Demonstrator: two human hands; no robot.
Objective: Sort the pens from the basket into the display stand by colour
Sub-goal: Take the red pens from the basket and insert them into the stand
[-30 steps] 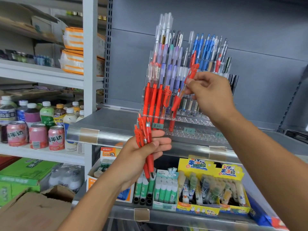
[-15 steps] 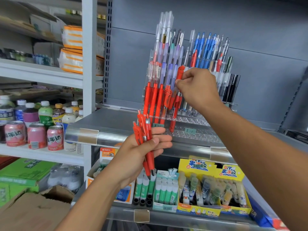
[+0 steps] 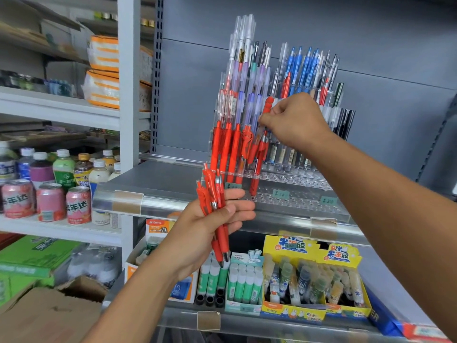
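1. Nearest, at lower centre of the frame, the left hand point(image 3: 207, 229) grasps a bundle of red pens point(image 3: 214, 206), fingers curled round their barrels, tips pointing down and clips fanned upward.
2. Just below that hand, on the lower shelf point(image 3: 247, 328), stand boxes of glue sticks point(image 3: 243, 280) and a yellow box of jelly glue point(image 3: 311, 280).
3. Further in, at centre right, the right hand point(image 3: 296, 120) pinches a single red pen point(image 3: 262, 147) near its top, its lower end reaching down toward the perforated acrylic tiers.
4. That pen stands just beside the row of red pens point(image 3: 227, 149) already in the clear display stand point(image 3: 291, 179); purple, blue and black pens fill the tiers behind.
5. Judging by this, the step in hand is seating one red pen in the red group. The next move likely calls for guiding its tip into a free hole, letting go, then drawing another from the bundle.
6. No basket is in view.
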